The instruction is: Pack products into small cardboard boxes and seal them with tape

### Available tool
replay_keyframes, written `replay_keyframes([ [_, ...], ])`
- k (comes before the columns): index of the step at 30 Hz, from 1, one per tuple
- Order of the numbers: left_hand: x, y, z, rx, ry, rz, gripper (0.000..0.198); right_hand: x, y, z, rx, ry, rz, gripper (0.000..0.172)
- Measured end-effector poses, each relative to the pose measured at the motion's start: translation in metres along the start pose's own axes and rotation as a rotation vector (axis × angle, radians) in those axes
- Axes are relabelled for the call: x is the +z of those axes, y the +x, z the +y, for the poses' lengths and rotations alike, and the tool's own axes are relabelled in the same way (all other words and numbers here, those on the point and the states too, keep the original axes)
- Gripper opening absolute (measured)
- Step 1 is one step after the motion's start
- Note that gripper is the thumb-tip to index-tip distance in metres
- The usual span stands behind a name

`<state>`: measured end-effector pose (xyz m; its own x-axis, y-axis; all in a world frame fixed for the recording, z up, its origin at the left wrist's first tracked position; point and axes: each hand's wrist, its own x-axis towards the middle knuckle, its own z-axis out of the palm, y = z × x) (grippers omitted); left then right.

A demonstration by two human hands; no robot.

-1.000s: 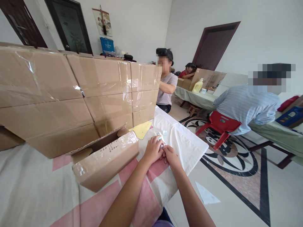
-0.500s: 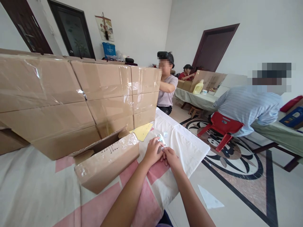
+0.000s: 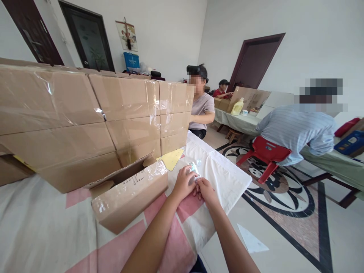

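Note:
Over the white and pink cloth (image 3: 227, 178), my left hand (image 3: 184, 181) is closed around a small, shiny whitish packet with greenish print (image 3: 193, 167). My right hand (image 3: 205, 189) meets it at the near end of the packet, thumb and fingers pinched together there. What exactly the right fingertips grip is too small to tell. Just beyond the hands lies a small clear plastic piece (image 3: 199, 162). A yellow sheet (image 3: 172, 159) rests on the cloth, past my left hand. To the left stands an open cardboard box (image 3: 132, 193), its flaps up.
Taped cartons (image 3: 131, 98) form a stacked wall along the table's left and far side. A person (image 3: 202, 108) is behind them. Another person in a striped shirt (image 3: 298, 129) sits on a red chair (image 3: 265, 155) at right. A white paper piece (image 3: 252, 239) lies on the floor.
My hands stay together on the packet with hardly any movement. The person behind the cartons has lowered a forearm. The view has shifted slightly.

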<state>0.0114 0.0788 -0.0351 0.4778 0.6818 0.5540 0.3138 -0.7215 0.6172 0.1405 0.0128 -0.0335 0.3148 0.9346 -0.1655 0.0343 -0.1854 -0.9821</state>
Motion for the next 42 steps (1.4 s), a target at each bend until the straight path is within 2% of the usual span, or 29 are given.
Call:
replay_keyframes([
  [6,-0.003,0.000,0.002,0.030,0.017,-0.041,0.038,0.001,-0.001,-0.005,0.030,-0.037,0.004,0.038],
  [16,-0.004,0.000,0.003,0.009,0.072,-0.050,0.040,0.001,0.001,0.000,0.038,-0.060,0.046,0.029],
  [22,-0.008,-0.001,0.002,0.057,0.086,-0.048,0.043,0.005,-0.006,0.004,-0.048,-0.055,0.077,0.034],
  [28,-0.019,0.003,0.013,0.072,0.099,-0.039,0.034,0.012,-0.030,-0.003,-0.231,-0.037,0.123,0.038],
  [33,-0.044,0.006,0.035,0.065,0.066,-0.082,0.028,0.017,-0.037,-0.005,-0.360,-0.025,0.114,0.039],
  [39,-0.094,0.006,0.071,0.012,0.159,-0.323,0.018,0.027,-0.041,-0.001,-0.527,-0.078,0.081,0.037],
  [42,-0.117,0.009,0.093,0.014,0.220,-0.369,0.018,0.033,-0.048,-0.005,-0.545,-0.040,0.028,0.041],
])
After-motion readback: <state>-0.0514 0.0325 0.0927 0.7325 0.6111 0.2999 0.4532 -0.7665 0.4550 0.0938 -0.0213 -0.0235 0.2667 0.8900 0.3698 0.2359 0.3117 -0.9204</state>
